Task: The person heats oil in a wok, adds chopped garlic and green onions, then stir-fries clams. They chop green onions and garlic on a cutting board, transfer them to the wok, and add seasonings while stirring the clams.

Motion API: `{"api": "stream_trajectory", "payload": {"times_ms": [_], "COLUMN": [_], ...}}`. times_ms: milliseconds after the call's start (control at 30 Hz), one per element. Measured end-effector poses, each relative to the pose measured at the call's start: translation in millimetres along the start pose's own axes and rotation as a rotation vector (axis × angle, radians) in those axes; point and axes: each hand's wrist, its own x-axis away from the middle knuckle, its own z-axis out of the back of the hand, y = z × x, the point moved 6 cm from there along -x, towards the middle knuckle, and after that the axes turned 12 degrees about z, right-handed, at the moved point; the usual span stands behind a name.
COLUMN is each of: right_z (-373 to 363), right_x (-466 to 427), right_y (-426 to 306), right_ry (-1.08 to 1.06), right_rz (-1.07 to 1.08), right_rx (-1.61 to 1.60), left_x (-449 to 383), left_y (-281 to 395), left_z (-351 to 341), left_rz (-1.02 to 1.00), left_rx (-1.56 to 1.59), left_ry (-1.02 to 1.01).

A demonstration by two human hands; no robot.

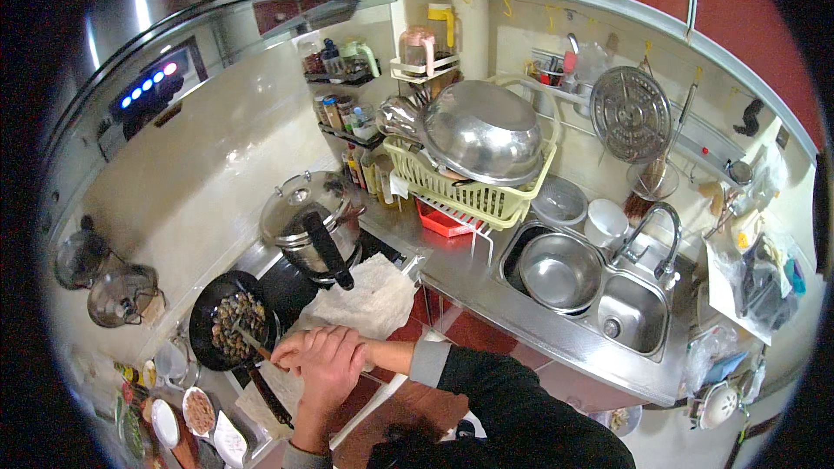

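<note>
A spatula [246, 337] with a wooden handle reaches into a black wok [203, 332] on the stove at the left; its blade rests among small dark and pale pieces of food [238, 322]. My right hand [288, 350], just right of the wok's rim, is closed around the spatula's handle. Over the back of that hand and its wrist lies my left hand [332, 365], fingers curled across it. The wok's long dark handle [268, 397] points towards me, untouched, left of my left forearm. Where the left palm meets the right hand is hidden.
Behind stands a lidded steel pot [309, 254] with a black handle, beside a crumpled pale cloth or paper [365, 296]. White dishes [230, 440], one with pinkish food [199, 412], sit at lower left. A dish rack [456, 192] and a sink [629, 319] holding a steel bowl [560, 273] are rightward.
</note>
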Motion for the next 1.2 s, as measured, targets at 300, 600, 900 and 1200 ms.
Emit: {"api": "stream_trajectory", "payload": {"times_ms": [300,600,900,1200], "right_z": [187.2,400.4,647.9,867.9], "right_x": [114.0,201.6,211.8,220.2], "right_y": [-179.8,-329.3,-353.6,-339.7], "right_ry": [0.371,1.04,0.925,1.041], "right_rz": [0.055,0.069,0.138,-0.117], "right_rx": [0.023,0.488,0.936,0.684], "left_x": [-100.8,-131.8,-87.6,-27.3], "left_y": [-59.0,-43.4,-50.9,-20.1], "left_z": [11.1,-17.9,-18.3,-69.2], "left_rz": [0.099,-0.119,0.447,0.787], "left_rx": [0.096,0.093,0.187,0.419], "left_ry": [0.001,-0.113,-0.121,-0.142]}}
